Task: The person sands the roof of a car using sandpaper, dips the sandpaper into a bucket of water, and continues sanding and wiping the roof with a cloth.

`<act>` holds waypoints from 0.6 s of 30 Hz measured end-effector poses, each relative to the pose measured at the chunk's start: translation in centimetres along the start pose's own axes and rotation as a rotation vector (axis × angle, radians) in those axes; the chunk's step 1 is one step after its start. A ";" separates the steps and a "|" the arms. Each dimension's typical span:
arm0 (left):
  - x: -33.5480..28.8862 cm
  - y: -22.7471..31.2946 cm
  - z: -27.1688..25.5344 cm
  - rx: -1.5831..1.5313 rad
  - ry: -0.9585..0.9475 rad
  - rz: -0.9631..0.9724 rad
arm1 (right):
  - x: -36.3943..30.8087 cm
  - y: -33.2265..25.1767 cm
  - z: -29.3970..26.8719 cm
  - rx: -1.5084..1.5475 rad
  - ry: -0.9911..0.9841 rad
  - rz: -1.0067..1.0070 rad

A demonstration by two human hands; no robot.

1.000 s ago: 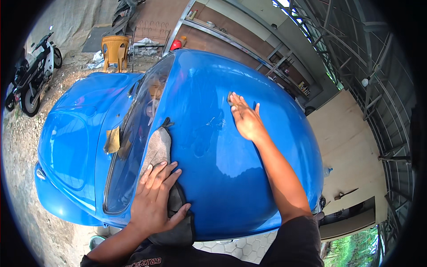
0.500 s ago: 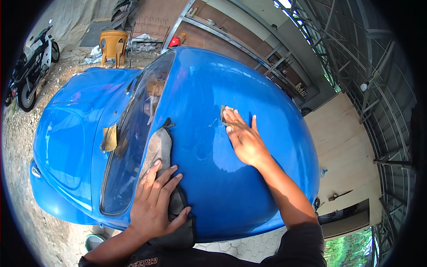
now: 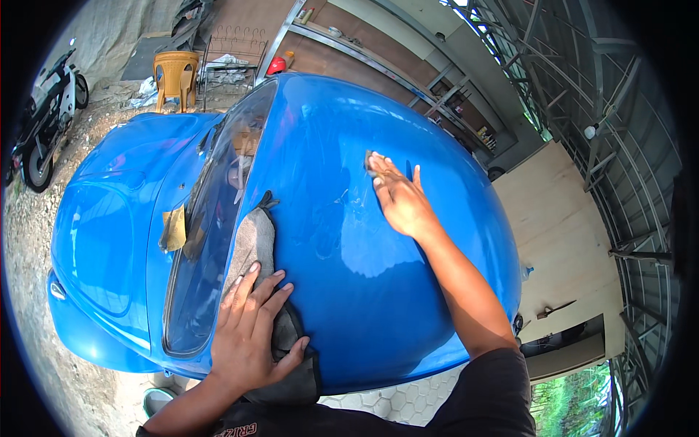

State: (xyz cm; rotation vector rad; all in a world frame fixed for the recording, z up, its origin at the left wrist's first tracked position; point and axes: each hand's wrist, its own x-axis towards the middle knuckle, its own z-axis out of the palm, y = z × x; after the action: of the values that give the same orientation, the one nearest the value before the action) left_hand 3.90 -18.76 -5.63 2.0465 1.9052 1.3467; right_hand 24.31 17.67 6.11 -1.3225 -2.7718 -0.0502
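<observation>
A glossy blue car [image 3: 342,291] fills the view, its roof under both my arms. My right hand [image 3: 399,198] lies flat on the roof, fingers pressing a small grey sanding pad [image 3: 371,162] that shows at the fingertips. A faint dull, scratched patch marks the paint just left of that hand. My left hand [image 3: 251,335] rests spread on a grey cloth [image 3: 255,244] draped over the roof edge beside the windscreen [image 3: 204,247].
A piece of brown tape [image 3: 173,229] sticks to the windscreen frame. A motorcycle [image 3: 44,124] stands on gravel at far left, an orange plastic chair [image 3: 175,76] behind the car. Shelving, metal roof trusses and plywood sheets [image 3: 568,240] lie to the right.
My right hand slid the pad back toward me and then forward again across the roof. My left hand stayed on the cloth.
</observation>
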 end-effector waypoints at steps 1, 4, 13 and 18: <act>0.0 0.0 0.1 0.003 -0.005 0.012 | 0.4 1.0 -0.6 -0.007 -0.002 0.036; 0.5 0.3 0.5 -0.020 0.001 0.034 | 2.5 4.4 -2.5 -0.050 0.039 0.267; 0.6 0.5 -0.4 0.007 -0.017 0.021 | 2.3 3.0 -0.9 -0.034 0.065 0.157; 0.5 0.2 -0.2 0.004 -0.021 -0.001 | 2.5 3.3 -1.6 -0.082 0.060 0.134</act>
State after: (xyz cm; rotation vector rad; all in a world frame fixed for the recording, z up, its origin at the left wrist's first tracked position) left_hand 3.87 -18.54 -5.14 2.0532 1.9019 1.3166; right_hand 25.36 21.58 7.93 -1.4966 -2.6520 -0.1949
